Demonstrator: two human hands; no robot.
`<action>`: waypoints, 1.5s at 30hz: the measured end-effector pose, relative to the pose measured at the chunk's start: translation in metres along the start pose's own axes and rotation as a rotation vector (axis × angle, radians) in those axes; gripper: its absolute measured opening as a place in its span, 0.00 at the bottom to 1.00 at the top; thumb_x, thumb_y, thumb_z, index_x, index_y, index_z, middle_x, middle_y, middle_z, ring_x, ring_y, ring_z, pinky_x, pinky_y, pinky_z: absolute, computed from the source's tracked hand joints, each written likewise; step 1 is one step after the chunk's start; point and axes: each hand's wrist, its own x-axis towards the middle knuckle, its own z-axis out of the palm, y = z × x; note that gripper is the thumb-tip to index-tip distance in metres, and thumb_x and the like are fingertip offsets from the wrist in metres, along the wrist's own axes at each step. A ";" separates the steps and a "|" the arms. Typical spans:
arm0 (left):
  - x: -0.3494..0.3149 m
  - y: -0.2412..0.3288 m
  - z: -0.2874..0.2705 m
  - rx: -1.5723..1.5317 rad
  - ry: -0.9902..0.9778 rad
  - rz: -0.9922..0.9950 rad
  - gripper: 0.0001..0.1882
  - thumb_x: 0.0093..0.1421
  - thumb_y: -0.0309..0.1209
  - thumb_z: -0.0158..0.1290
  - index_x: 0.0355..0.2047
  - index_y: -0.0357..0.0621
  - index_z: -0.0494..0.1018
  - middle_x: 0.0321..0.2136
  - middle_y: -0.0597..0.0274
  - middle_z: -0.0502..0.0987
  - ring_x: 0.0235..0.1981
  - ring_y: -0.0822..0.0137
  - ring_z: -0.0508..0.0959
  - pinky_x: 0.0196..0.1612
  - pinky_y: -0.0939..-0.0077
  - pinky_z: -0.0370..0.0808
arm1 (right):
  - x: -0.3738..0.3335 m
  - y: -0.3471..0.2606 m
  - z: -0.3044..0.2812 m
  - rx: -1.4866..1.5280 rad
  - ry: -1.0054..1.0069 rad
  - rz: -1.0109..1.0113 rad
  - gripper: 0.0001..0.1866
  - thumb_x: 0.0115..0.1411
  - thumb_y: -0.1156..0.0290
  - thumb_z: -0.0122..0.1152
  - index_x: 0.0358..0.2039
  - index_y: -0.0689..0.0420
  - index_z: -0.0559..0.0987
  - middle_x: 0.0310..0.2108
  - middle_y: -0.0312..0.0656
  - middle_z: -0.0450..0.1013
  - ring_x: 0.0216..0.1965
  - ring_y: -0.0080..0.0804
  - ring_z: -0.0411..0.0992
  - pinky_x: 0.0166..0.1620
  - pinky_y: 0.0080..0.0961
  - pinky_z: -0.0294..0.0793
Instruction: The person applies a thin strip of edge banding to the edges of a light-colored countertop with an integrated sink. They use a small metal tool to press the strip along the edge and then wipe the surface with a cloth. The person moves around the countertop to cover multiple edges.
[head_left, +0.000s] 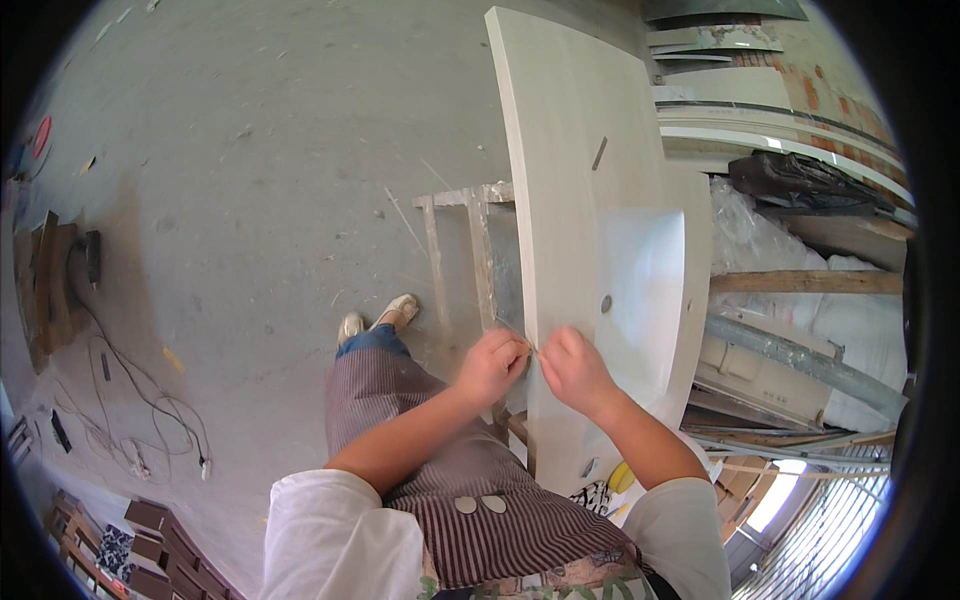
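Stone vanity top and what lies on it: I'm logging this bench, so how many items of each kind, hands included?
Stone vanity top with a moulded basin: 1
Flat stick lying on the top: 1
Hands, left hand and right hand, fingers pinched together over the top's near edge: 2
Total: 4

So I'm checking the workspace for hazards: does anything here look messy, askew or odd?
Yes. On the concrete floor at left, loose cables sprawl in a tangle. A small stick-like piece lies askew on the pale sink countertop. Both the left hand and right hand pinch something thin at its edge.
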 end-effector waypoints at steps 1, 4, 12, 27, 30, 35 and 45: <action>-0.005 0.000 0.000 -0.010 -0.036 -0.015 0.09 0.47 0.19 0.62 0.29 0.40 0.74 0.31 0.57 0.78 0.33 0.55 0.78 0.36 0.66 0.77 | -0.005 -0.003 0.001 0.004 -0.001 0.008 0.05 0.55 0.77 0.62 0.28 0.62 0.73 0.32 0.47 0.66 0.35 0.48 0.69 0.38 0.40 0.72; -0.004 0.002 -0.001 0.043 -0.070 -0.062 0.07 0.48 0.20 0.61 0.27 0.41 0.74 0.30 0.58 0.77 0.33 0.55 0.78 0.35 0.65 0.77 | -0.009 -0.003 0.004 -0.067 0.010 0.022 0.05 0.55 0.77 0.62 0.29 0.61 0.73 0.32 0.47 0.66 0.35 0.48 0.69 0.38 0.40 0.72; 0.028 -0.005 -0.001 0.027 0.136 -0.001 0.07 0.48 0.20 0.61 0.26 0.43 0.75 0.27 0.62 0.76 0.31 0.57 0.77 0.33 0.66 0.76 | 0.022 -0.002 0.001 -0.134 0.144 0.012 0.05 0.54 0.79 0.63 0.29 0.62 0.74 0.32 0.46 0.68 0.35 0.47 0.70 0.38 0.38 0.72; -0.073 0.016 0.033 -0.004 0.168 0.009 0.09 0.46 0.19 0.62 0.28 0.42 0.76 0.27 0.61 0.75 0.31 0.57 0.77 0.32 0.66 0.76 | -0.075 -0.026 0.039 -0.129 0.158 0.035 0.06 0.54 0.81 0.63 0.30 0.62 0.74 0.32 0.46 0.69 0.34 0.46 0.71 0.36 0.35 0.74; -0.096 0.020 0.042 -0.006 0.201 0.051 0.09 0.46 0.19 0.62 0.28 0.42 0.75 0.27 0.60 0.75 0.31 0.56 0.77 0.32 0.65 0.75 | -0.098 -0.030 0.047 -0.115 0.166 0.014 0.06 0.53 0.80 0.63 0.29 0.62 0.73 0.32 0.46 0.68 0.34 0.46 0.70 0.36 0.36 0.73; -0.141 0.031 0.054 0.010 0.192 0.054 0.09 0.46 0.19 0.62 0.27 0.42 0.75 0.26 0.60 0.75 0.30 0.56 0.77 0.31 0.64 0.75 | -0.141 -0.036 0.065 -0.080 0.165 -0.016 0.07 0.53 0.78 0.64 0.28 0.62 0.72 0.32 0.46 0.67 0.35 0.48 0.68 0.37 0.39 0.71; -0.237 0.058 0.081 0.021 0.163 0.039 0.08 0.48 0.21 0.61 0.28 0.43 0.75 0.27 0.60 0.75 0.31 0.55 0.77 0.32 0.64 0.75 | -0.236 -0.055 0.097 -0.029 0.119 -0.027 0.08 0.54 0.80 0.62 0.29 0.64 0.70 0.31 0.48 0.65 0.34 0.50 0.67 0.37 0.40 0.69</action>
